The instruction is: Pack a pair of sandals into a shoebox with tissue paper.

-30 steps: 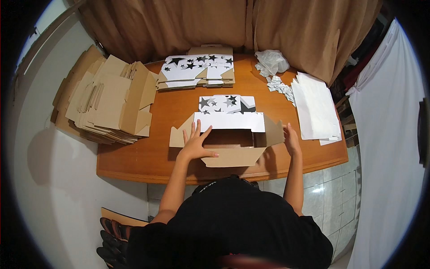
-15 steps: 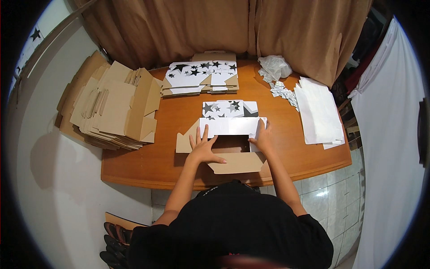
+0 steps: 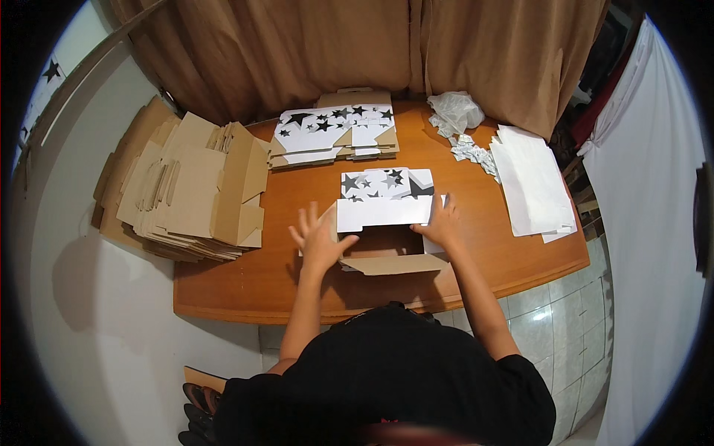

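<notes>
A partly folded cardboard box (image 3: pixel 383 212) lies in front of me, white with black and grey stars outside and plain brown on the near flap. Its middle is open, showing a shadowed inside. At its left side my left hand (image 3: pixel 320 241) is open, fingers spread, the thumb close to the box's left edge. My right hand (image 3: pixel 442 227) grips the right side, thumb at the opening and fingers along the outer edge. The near flap leans out toward me.
Brown flattened cardboard (image 3: pixel 182 186) is stacked at the left by the wall. Star-printed flat boxes (image 3: pixel 312 130) lie at the back of the wooden table (image 3: pixel 483 260). At the right are white sheets (image 3: pixel 528 182), small paper packets (image 3: pixel 472 152) and a clear plastic bag (image 3: pixel 455 111).
My left hand has moved left off the near flap to the box's left side, where the brown side flap has been raised. The near flap is tilted up more. My right hand stays at the right side.
</notes>
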The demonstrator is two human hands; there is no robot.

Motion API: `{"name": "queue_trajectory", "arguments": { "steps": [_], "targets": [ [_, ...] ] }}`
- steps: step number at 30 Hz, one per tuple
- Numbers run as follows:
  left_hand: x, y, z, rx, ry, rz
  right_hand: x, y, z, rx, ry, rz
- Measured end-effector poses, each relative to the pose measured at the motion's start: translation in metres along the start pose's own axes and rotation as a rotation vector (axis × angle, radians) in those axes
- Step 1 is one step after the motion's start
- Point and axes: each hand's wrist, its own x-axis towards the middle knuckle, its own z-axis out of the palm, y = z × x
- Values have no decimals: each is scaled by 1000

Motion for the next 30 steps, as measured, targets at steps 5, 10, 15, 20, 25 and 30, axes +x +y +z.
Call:
{"name": "queue_trajectory", "arguments": {
  "steps": [5,10,15,20,25,30],
  "targets": [
    [6,-41,-15,-232,-48,-440,15,1,-11,-14,-82,-136],
    [2,-17,1,-675,126,33,26,12,8,60,-104,-144],
    [6,-7,24,-498,-127,297,28,11,19,50,-47,-156],
    [9,-7,28,-333,-307,354,31,16,22,64,-42,-148],
    [17,-10,29,-172,-405,370,28,10,17,16,3,-153],
    [22,-14,27,-162,-501,336,24,6,10,42,11,-154]
  ]
}}
